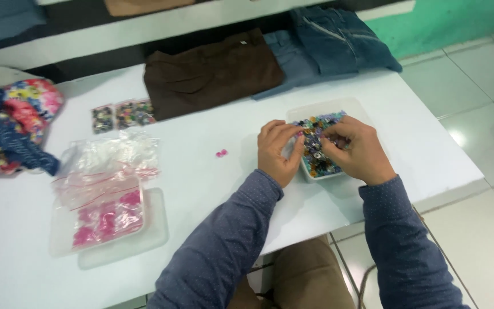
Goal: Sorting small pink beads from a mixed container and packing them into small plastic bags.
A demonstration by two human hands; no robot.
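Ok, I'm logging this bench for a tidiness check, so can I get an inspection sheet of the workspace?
Surface: white rectangular table, partly covered.
Job's things: shallow clear plastic tray of mixed coloured beads; left hand and right hand both picking in it.
Clutter: clear bags of pink beads on a plastic lid; two loose pink beads; three small bead packets; folded brown trousers; blue jeans; floral fabric.
Grippers: fingers curled, grasp hidden.
Cables: nothing seen.
Surroundings: pale tiled floor.
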